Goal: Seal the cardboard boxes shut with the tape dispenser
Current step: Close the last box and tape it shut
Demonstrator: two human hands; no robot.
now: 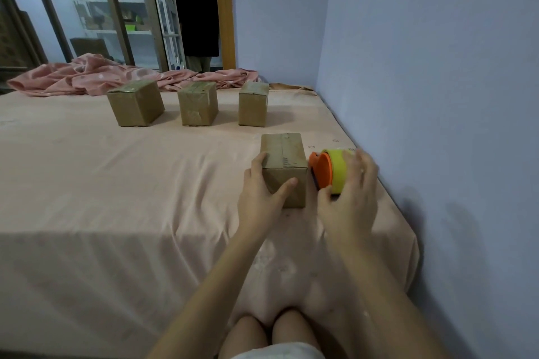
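A single head-worn view looks forward and down across the bed (pixel 116 183), near the hands.

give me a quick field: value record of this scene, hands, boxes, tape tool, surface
left hand: grips near box
right hand: holds tape dispenser against the box's right side
far boxes: three in a row, left, middle, right
surface: bed sheet
behind: pink blanket
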